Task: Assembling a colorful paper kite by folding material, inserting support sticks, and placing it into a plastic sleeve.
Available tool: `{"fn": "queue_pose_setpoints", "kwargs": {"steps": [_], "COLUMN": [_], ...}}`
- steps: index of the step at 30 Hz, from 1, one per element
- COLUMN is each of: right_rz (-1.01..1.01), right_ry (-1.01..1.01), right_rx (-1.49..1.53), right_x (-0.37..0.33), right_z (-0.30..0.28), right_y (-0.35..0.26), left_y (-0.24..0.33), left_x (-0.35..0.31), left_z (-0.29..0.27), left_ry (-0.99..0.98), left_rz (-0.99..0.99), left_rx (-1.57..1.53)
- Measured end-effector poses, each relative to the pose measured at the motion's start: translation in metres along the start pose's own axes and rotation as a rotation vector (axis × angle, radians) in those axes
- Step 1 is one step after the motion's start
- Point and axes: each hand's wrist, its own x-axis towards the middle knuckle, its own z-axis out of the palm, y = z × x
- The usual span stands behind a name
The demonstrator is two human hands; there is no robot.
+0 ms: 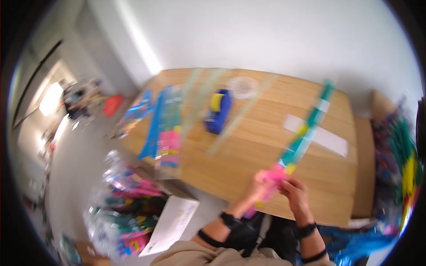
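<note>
A long, narrow green, yellow and pink item (294,153), partly glossy like clear plastic wrap, slants from above the table's near edge toward its far right. My left hand (256,188) is closed round its pink lower end. Close beside it, my right hand (294,196) has curled fingers pressed against the pink part's right edge. Both hands are slightly blurred, so the exact finger contact is hard to see. Beneath the item's middle, a white flat strip (330,141) lies on the wooden table (262,137).
A blue tape dispenser (218,113) stands mid-table near a round clear object (243,88). Pale green tape-like strips (242,117) cross the tabletop. Wrapped colourful packs (168,142) lie at the left. An open box with a white flap (173,224) and plastic-wrapped bundles (404,168) flank the table.
</note>
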Motion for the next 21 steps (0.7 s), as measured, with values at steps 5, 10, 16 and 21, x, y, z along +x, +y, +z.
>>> {"fn": "queue_pose_setpoints", "kwargs": {"steps": [5, 10, 16, 21], "right_rz": [-0.542, -0.616, -0.754, -0.607], "right_ry": [0.375, 0.697, 0.749, 0.58], "right_rx": [-0.916, -1.161, -1.339, -1.353], "right_x": [0.062, 0.1, 0.151, 0.167], "right_z": [-0.078, -0.146, -0.166, -0.155], "right_y": [0.002, -0.033, -0.048, -0.056], "left_y": [-0.011, -0.033, -0.07, -0.058], "left_x": [0.022, -0.006, -0.023, -0.028], "left_z": [-0.086, -0.103, -0.105, -0.1], "left_ry": [0.074, 0.049, 0.136, 0.202], "left_rz": [0.028, -0.143, -0.104, -0.175], "left_rx": [0.245, 0.508, 0.325, 0.017]}}
